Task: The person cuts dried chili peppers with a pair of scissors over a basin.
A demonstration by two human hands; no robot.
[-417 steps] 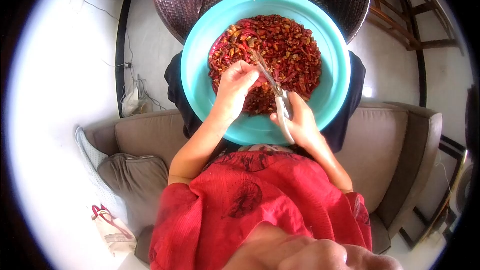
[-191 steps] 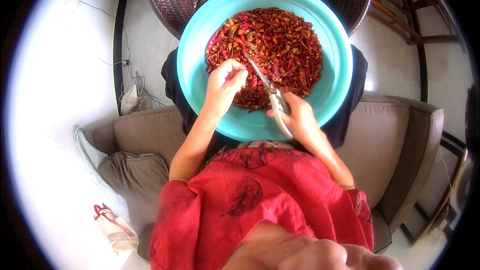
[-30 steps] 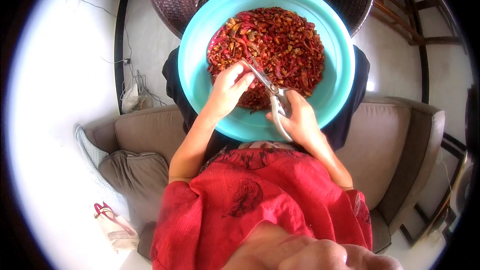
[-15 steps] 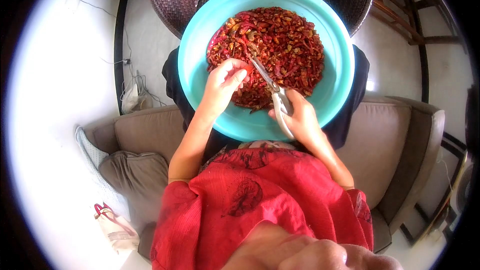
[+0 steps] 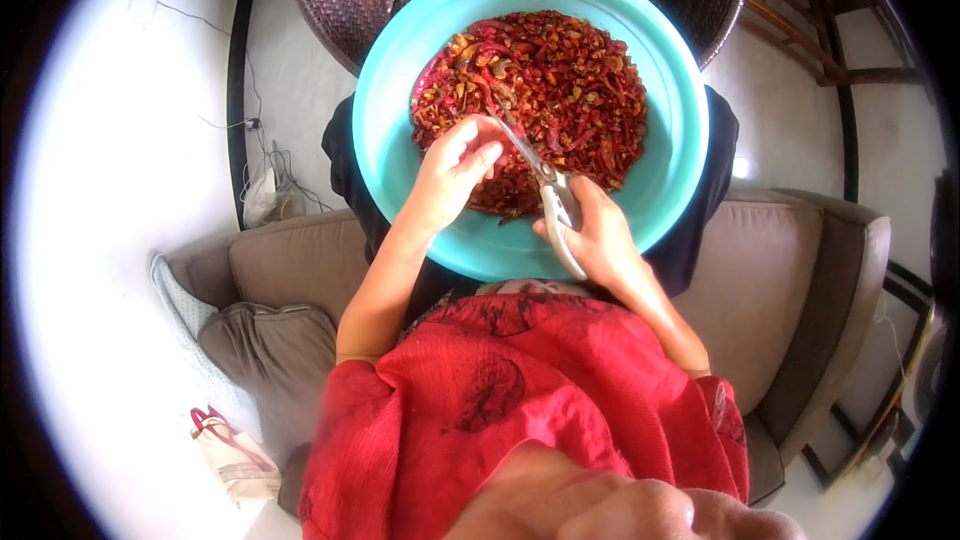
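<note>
A turquoise basin [image 5: 672, 175] holds a heap of red chili peppers [image 5: 575, 70], mostly cut into small pieces, with some longer ones at the upper left. Over the heap, my left hand [image 5: 458, 165] is closed in a pinch on a red chili pepper, mostly hidden by the fingers. My right hand [image 5: 600, 235] is wrapped round the pale handles of a pair of scissors [image 5: 547, 178]. Their metal blades point up and left, with the tips beside my left fingertips.
Behind the basin stands a dark woven wicker chair [image 5: 340, 0]. A brown sofa [image 5: 745, 270] is under and around me, with a dark cushion [image 5: 275, 350] on the left. Cables [image 5: 280, 175] lie on the left floor, and a wooden frame [image 5: 820, 20] stands at upper right.
The red piece at my left fingertips shows less than before. My left hand has turned slightly, and the scissors remain in my right hand in nearly the same place.
</note>
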